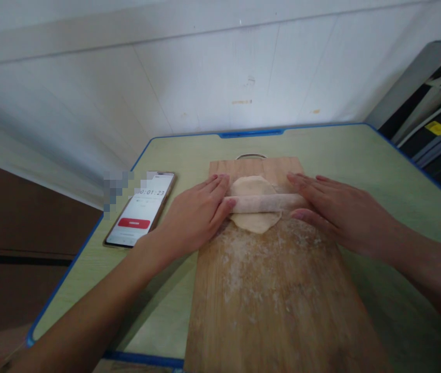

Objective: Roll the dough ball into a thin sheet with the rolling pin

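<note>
A pale, flour-dusted rolling pin [263,203] lies crosswise over a flat, roundish sheet of dough [257,223]. The dough shows both beyond the pin and on its near side. My left hand [203,210] is on the pin's left end, fingers over the top and thumb along the near side. On the right end rests my right hand [333,210], its fingers reaching over the pin and its thumb on the near side. Both ends of the pin are hidden under the hands. Beneath everything is a wooden cutting board [282,311] streaked with white flour.
The board lies on a light green table [174,155] with a blue edge. Left of my left hand is a phone [138,207] with a timer on its screen. A white wall [212,77] stands behind the table, and a dark metal-framed object [438,103] at the right.
</note>
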Demonstrator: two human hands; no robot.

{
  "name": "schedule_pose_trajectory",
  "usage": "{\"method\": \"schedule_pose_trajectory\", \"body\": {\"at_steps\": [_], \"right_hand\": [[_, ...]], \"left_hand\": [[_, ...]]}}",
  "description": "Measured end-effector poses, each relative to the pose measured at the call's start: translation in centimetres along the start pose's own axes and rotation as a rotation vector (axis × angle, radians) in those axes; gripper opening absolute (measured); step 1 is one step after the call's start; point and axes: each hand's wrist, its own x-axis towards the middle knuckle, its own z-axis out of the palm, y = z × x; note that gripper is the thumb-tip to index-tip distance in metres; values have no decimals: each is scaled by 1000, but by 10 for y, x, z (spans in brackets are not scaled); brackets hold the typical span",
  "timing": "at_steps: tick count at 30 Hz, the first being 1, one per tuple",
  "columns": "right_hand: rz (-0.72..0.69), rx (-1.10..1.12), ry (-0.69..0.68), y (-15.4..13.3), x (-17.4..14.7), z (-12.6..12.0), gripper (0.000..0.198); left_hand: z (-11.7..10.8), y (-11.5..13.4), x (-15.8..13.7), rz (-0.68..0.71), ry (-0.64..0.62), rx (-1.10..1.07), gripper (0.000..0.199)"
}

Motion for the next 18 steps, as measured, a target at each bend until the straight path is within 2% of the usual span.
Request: {"method": "schedule_pose_trajectory", "body": {"at_steps": [4,9,14,18], "right_hand": [[-10,-37,2,0,4,1,75],[-45,-113,56,-9,-4,-2,73],[-32,-49,18,-5,-3,-1,70],[-19,-39,24,-6,-4,-1,69]], "left_hand": [[2,-2,4,5,9,-1,57],[-3,6,-5,-19,7,14,61],[-3,6,-5,-34,-24,16,58],[-1,6,-6,-24,12,42,58]]}}
